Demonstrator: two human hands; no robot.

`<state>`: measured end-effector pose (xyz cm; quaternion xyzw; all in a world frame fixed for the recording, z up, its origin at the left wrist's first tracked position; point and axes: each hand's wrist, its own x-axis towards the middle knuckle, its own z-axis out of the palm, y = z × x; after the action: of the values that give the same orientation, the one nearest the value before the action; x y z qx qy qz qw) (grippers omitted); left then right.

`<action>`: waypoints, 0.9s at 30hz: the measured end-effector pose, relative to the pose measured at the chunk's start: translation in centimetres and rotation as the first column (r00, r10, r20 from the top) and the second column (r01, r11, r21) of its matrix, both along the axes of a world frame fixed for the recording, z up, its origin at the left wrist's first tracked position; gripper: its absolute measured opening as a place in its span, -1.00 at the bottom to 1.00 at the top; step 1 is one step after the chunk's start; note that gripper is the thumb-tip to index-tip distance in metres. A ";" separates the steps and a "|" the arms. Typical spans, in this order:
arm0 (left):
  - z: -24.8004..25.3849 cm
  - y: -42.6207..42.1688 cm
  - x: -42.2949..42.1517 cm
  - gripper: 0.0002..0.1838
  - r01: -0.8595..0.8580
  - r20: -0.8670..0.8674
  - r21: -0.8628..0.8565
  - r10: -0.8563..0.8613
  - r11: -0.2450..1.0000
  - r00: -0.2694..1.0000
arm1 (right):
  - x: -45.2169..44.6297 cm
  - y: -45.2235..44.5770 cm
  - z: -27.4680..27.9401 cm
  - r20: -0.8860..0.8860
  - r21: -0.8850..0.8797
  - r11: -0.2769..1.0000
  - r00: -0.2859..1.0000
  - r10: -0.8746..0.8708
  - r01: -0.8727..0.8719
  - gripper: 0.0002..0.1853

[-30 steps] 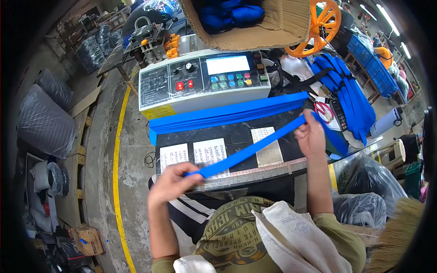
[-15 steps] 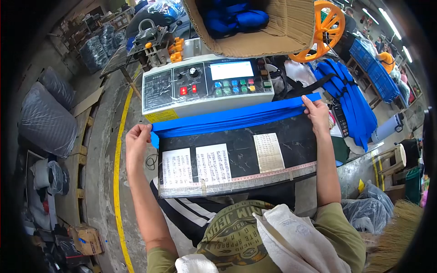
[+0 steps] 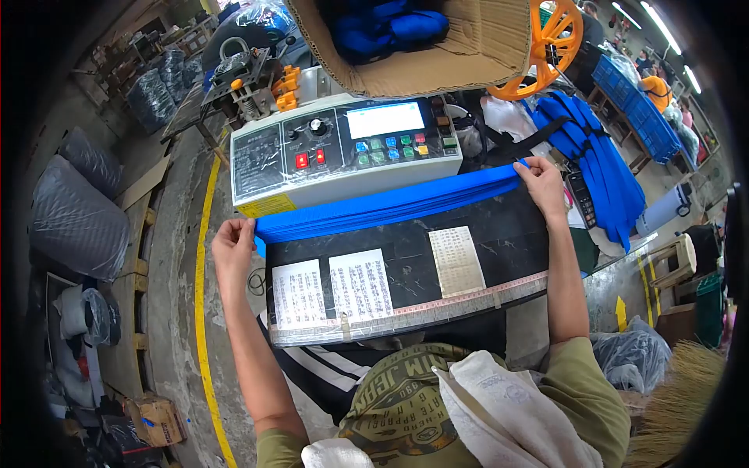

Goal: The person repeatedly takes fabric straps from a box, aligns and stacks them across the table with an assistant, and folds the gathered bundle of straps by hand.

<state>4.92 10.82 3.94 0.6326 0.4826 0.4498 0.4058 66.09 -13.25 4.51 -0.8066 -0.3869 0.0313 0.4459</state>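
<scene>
I had both hands pinched closed, thumb to finger: L hand (image 3: 233, 246) on the L end of the top blue strip (image 3: 390, 196), R hand (image 3: 542, 187) on its R end. Strip lay just in front of the control box (image 3: 335, 148), atop a stack (image 3: 390, 215); laying-on looked approx. done, ends not yet freed. Blue bundle (image 3: 601, 160) R of box; carton (image 3: 437, 74) above/behind it.

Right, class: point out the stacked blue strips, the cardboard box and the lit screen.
Stacked blue strips (image 3: 390, 207): head view, middle of front.
Cardboard box (image 3: 441, 72): head view, bare inside.
Lit screen (image 3: 385, 118): head view, centre.
</scene>
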 end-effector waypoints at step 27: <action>4.3 -4.9 1.6 -0.70 -0.045 -0.534 0.364 0.248 0.930 0.808 | -0.6 2.3 10.2 0.348 -0.655 0.713 0.738 0.578 -0.250 -0.40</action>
<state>6.53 5.88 8.27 0.7575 0.5465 0.3448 0.0925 65.47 -10.91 14.73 -0.7631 -0.6446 0.0245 0.0398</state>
